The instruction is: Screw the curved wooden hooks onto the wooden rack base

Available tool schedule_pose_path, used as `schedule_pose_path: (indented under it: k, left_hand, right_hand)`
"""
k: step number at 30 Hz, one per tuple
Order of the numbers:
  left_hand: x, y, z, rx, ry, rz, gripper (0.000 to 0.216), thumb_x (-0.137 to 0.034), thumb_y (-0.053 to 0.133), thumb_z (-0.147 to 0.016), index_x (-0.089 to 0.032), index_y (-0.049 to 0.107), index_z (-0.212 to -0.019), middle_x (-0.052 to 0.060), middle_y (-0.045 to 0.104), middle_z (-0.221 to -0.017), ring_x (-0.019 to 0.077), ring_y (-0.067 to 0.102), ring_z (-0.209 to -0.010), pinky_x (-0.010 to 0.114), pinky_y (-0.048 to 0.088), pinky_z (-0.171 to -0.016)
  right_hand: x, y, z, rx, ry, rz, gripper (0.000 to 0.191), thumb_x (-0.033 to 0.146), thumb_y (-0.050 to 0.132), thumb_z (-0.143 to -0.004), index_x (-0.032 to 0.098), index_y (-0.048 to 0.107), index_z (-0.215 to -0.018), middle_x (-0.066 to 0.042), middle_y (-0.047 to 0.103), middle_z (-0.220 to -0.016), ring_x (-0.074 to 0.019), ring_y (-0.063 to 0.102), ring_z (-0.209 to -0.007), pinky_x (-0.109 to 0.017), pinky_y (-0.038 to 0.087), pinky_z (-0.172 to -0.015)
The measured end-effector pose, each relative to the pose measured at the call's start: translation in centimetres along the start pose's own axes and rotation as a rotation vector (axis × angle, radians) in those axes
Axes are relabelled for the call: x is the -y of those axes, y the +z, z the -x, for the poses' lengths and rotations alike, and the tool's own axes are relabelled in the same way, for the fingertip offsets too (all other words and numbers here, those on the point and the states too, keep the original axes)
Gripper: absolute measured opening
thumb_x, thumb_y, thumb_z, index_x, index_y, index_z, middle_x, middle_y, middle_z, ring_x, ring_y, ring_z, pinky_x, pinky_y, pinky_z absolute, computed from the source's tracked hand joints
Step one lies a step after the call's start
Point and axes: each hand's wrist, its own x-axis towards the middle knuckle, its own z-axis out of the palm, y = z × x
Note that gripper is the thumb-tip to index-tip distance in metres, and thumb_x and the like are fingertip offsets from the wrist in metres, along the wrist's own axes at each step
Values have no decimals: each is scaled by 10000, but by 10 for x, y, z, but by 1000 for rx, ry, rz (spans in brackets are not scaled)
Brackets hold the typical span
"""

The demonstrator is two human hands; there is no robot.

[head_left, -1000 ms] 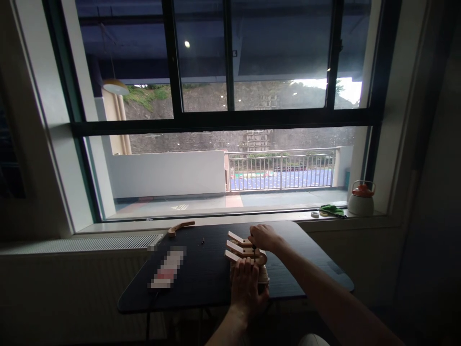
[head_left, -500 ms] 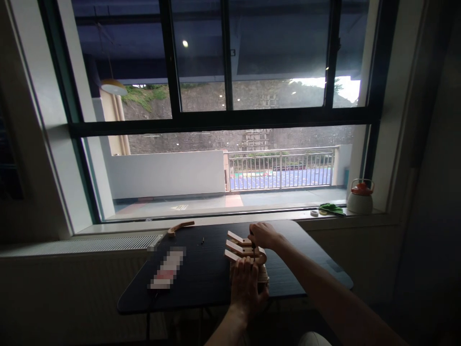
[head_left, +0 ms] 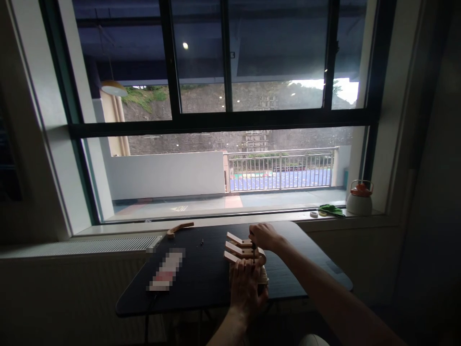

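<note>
I see the right hand (head_left: 264, 235) curled round a tool (head_left: 254, 247) over the wood (head_left: 248, 252). The left hand (head_left: 247, 284) grips the wood on the counter (head_left: 196, 281).

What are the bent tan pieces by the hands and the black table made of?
The bent tan slats look like smooth wood: brown edges, even faces. The flat black table has fine streaks like grain and a dull sheen: maybe wood, maybe laminate.

1 head-worn view looks forward — table (head_left: 205, 274) below, window (head_left: 205, 120) ahead.
</note>
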Motion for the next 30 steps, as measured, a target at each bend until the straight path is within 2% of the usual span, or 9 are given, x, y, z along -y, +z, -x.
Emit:
schedule_pose_path:
  k: [5,8,13,19,23,27,30]
  left_hand:
    - [2,2,2,11,12,-19,627,-511,542,-729,-287,418,-1301,64,488,-1209,312,371,-1160,497,237,-1023]
    - [2,3,3,0,23,-23,635,-517,540,-729,-287,413,-1307,70,477,-1227,318,371,-1158,506,239,-1013]
    - [-1,-1,1,-3,19,-30,622,-514,518,-749,-280,406,-1315,72,487,-1208,306,385,-1144,498,251,-1014]
    - [-1,-3,-1,7,10,-19,610,-517,515,-752,-282,415,-1307,71,485,-1206,294,390,-1137,493,244,-1028]
    - [0,-3,0,29,9,-14,628,-490,537,-737,-275,406,-1313,76,478,-1212,311,378,-1149,503,242,-1021]
    - [0,-4,1,32,30,-34,648,-428,556,-722,-271,383,-1327,75,469,-1225,321,365,-1160,507,239,-1017]
    - [0,-4,0,34,33,-31,653,-411,555,-724,-275,369,-1335,74,468,-1229,322,365,-1160,508,237,-1013]
  right_hand:
    - [4,-2,-1,0,41,4,301,333,431,-865,143,649,-947,-145,671,-926,-238,627,-854,-290,432,-672]
    - [7,-9,3,16,16,11,263,323,473,-831,151,667,-879,-136,679,-881,-245,635,-818,-294,433,-662]
    - [9,-11,5,26,-36,-1,255,295,427,-860,186,650,-921,-98,683,-873,-211,639,-799,-269,428,-660]
    - [10,1,-3,4,54,-4,303,306,395,-884,131,636,-938,-147,670,-907,-228,633,-833,-274,435,-652]
    - [10,-2,-1,-1,81,11,307,291,386,-876,126,643,-904,-148,673,-881,-238,637,-805,-289,440,-640]
    - [6,-7,5,15,31,20,237,279,454,-823,166,644,-911,-120,678,-874,-234,638,-791,-295,436,-651]
    - [3,-6,5,22,-20,11,237,263,424,-845,196,636,-929,-90,681,-880,-211,639,-795,-275,430,-653]
